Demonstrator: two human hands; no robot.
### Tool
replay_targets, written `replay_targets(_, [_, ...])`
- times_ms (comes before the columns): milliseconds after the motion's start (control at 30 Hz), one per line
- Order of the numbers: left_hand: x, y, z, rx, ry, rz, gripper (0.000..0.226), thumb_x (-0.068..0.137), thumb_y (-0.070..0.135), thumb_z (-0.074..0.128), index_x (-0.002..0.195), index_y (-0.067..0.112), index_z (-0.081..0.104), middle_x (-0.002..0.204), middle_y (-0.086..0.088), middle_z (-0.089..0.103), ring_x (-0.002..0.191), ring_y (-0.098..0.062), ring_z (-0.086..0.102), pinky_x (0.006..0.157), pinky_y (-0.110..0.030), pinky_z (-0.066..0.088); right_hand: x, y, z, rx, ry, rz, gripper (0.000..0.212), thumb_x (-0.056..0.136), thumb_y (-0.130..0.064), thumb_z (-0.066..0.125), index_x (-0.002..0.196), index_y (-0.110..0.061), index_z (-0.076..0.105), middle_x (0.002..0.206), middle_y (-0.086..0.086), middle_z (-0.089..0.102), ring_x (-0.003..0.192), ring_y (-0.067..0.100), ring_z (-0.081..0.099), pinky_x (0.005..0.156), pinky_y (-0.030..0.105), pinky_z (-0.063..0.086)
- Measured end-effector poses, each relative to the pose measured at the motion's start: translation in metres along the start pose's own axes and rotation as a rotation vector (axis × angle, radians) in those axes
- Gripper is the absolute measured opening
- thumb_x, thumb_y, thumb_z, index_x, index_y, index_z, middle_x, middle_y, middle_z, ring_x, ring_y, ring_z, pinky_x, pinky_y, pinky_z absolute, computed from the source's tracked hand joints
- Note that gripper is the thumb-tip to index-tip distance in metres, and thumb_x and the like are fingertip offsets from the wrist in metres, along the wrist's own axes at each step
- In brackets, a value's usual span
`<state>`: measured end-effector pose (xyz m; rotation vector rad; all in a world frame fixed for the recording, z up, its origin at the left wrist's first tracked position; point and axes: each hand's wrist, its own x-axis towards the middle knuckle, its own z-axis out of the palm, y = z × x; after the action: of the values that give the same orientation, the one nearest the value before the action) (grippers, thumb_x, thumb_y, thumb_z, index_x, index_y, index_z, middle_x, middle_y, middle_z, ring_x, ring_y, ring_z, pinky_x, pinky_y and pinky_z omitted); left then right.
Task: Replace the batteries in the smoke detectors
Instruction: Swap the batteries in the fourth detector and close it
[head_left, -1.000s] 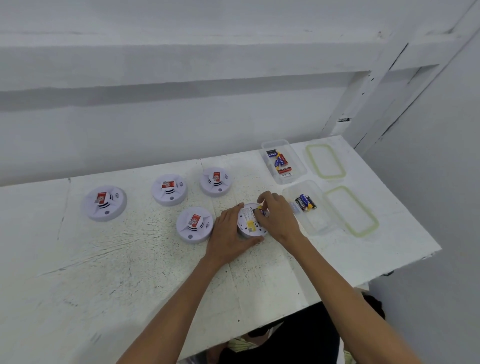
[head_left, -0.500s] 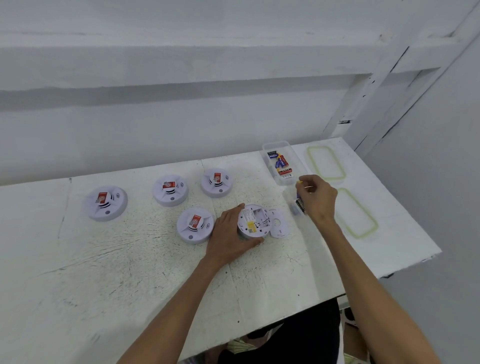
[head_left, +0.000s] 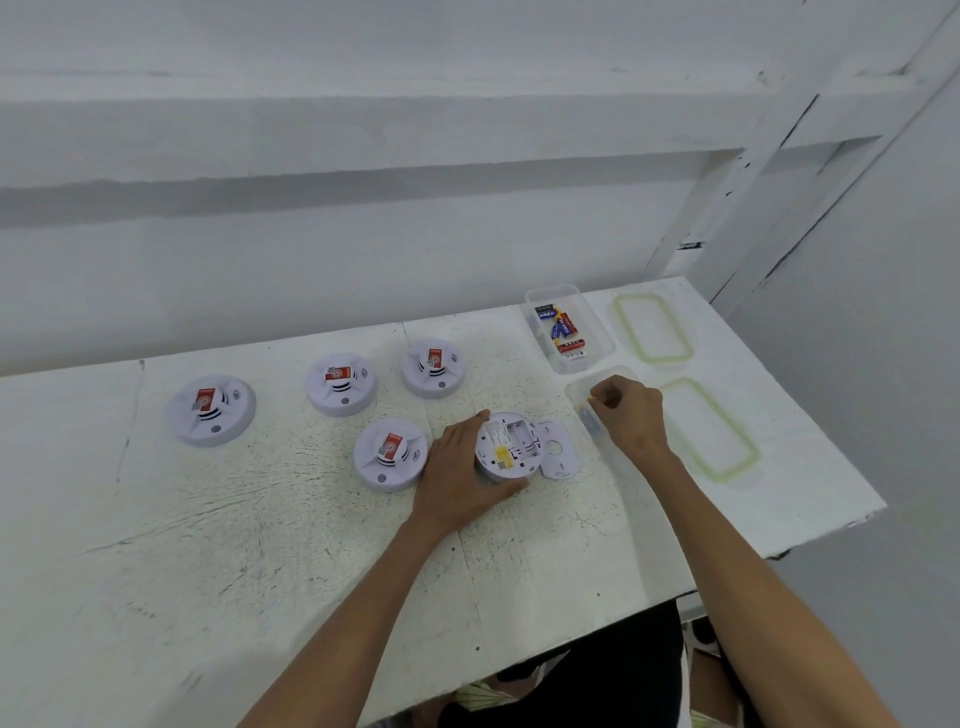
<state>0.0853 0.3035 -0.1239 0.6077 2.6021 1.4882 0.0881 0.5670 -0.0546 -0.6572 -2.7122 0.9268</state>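
Observation:
An overturned white smoke detector (head_left: 506, 451) lies on the white table (head_left: 260, 545) with its battery bay open and empty. Its loose cover (head_left: 559, 457) lies just to the right. My left hand (head_left: 460, 470) grips the detector's left side, thumb on the near rim. My right hand (head_left: 631, 415) is curled over the near clear container (head_left: 584, 387) and pinches a battery (head_left: 590, 398), of which only a yellow tip shows. A blurred blue battery (head_left: 590, 422) lies in that container.
Several more smoke detectors sit face up with red labels: far left (head_left: 210, 410), back middle (head_left: 340, 383), back right (head_left: 432, 368), near (head_left: 390, 453). A far clear container (head_left: 597, 332) holds batteries. Two green-rimmed lids (head_left: 652, 327) (head_left: 711, 428) lie near the table's right edge.
My right hand left the detector's back, leaving the cover beside it, and moved right into the near container, where it now closes on a battery. My left hand stayed on the detector.

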Motion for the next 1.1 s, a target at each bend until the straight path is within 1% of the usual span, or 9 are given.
replay_targets(133, [0.0,0.0,-0.001,0.012,-0.004,-0.002,0.103,0.069,0.058,0.086,0.152,0.019,0.04,0.149,0.006,0.05,0.129,0.008,0.034,0.113,-0.023,0.025,0.0,-0.003,0.001,-0.015,0.012,-0.019,0.003,0.087,-0.009,0.07,0.088,-0.011,0.072,0.082,0.003,0.07,0.076,0.02,0.064,0.072,0.028,0.052])
replay_targets(333, [0.002,-0.002,0.001,0.012,0.006,0.001,0.103,0.068,0.065,0.083,0.151,0.019,0.042,0.149,0.004,0.05,0.133,-0.003,0.041,0.115,-0.034,0.036,0.006,-0.014,-0.001,-0.007,0.098,-0.035,0.009,0.092,-0.011,0.062,0.089,-0.01,0.07,0.08,-0.001,0.068,0.068,0.012,0.061,0.065,0.018,0.043])
replay_targets(533, [0.011,-0.001,0.004,-0.066,0.04,-0.098,0.118,0.068,0.066,0.083,0.16,0.024,0.022,0.153,0.008,0.043,0.138,-0.007,0.04,0.11,-0.03,0.039,0.028,-0.027,0.002,0.032,0.13,-0.11,0.016,0.09,-0.007,0.059,0.101,-0.008,0.072,0.091,0.002,0.07,0.081,0.014,0.061,0.076,0.027,0.051])
replay_targets(633, [0.01,-0.001,0.005,-0.151,0.055,-0.139,0.112,0.069,0.06,0.087,0.158,0.025,0.029,0.15,0.017,0.048,0.136,-0.001,0.045,0.114,-0.033,0.042,0.042,-0.033,0.007,0.042,0.111,-0.138,0.018,0.09,-0.006,0.059,0.102,-0.009,0.073,0.094,0.002,0.072,0.083,0.014,0.061,0.079,0.028,0.052])
replay_targets(733, [0.008,-0.002,0.007,-0.185,0.076,-0.117,0.096,0.071,0.052,0.089,0.151,0.025,0.042,0.147,0.018,0.052,0.135,0.001,0.048,0.113,-0.036,0.044,0.061,-0.04,0.016,0.013,0.062,-0.152,0.021,0.091,-0.003,0.057,0.105,-0.007,0.073,0.099,0.004,0.073,0.085,0.017,0.062,0.079,0.027,0.05])
replay_targets(833, [0.007,-0.003,0.008,-0.146,0.089,-0.102,0.101,0.072,0.067,0.08,0.152,0.021,0.04,0.152,0.013,0.047,0.14,-0.002,0.043,0.116,-0.034,0.04,0.085,-0.041,0.027,-0.027,-0.012,-0.129,0.028,0.09,0.0,0.054,0.11,-0.009,0.072,0.102,0.01,0.073,0.089,0.024,0.065,0.075,0.029,0.049])
replay_targets(933, [0.006,-0.005,0.009,-0.094,0.097,-0.079,0.105,0.072,0.076,0.073,0.153,0.019,0.04,0.154,0.011,0.045,0.142,-0.003,0.04,0.116,-0.029,0.037,0.108,-0.039,0.037,-0.14,-0.192,-0.177,0.043,0.09,0.0,0.052,0.129,-0.016,0.063,0.115,0.013,0.069,0.1,0.032,0.061,0.078,0.031,0.048])
replay_targets(1000, [0.009,-0.005,0.009,-0.074,0.102,-0.064,0.103,0.073,0.075,0.073,0.153,0.018,0.041,0.152,0.01,0.046,0.141,-0.003,0.041,0.115,-0.025,0.037,0.122,-0.038,0.039,-0.201,-0.312,-0.222,0.051,0.091,0.002,0.05,0.138,-0.017,0.054,0.127,0.008,0.064,0.107,0.032,0.057,0.083,0.026,0.04])
replay_targets(1100, [0.01,-0.007,0.009,-0.058,0.1,-0.054,0.103,0.073,0.075,0.072,0.152,0.017,0.041,0.152,0.01,0.047,0.141,-0.004,0.042,0.114,-0.025,0.038,0.133,-0.039,0.036,-0.243,-0.427,-0.26,0.057,0.089,0.002,0.051,0.142,-0.018,0.048,0.131,0.002,0.061,0.105,0.028,0.058,0.083,0.023,0.038])
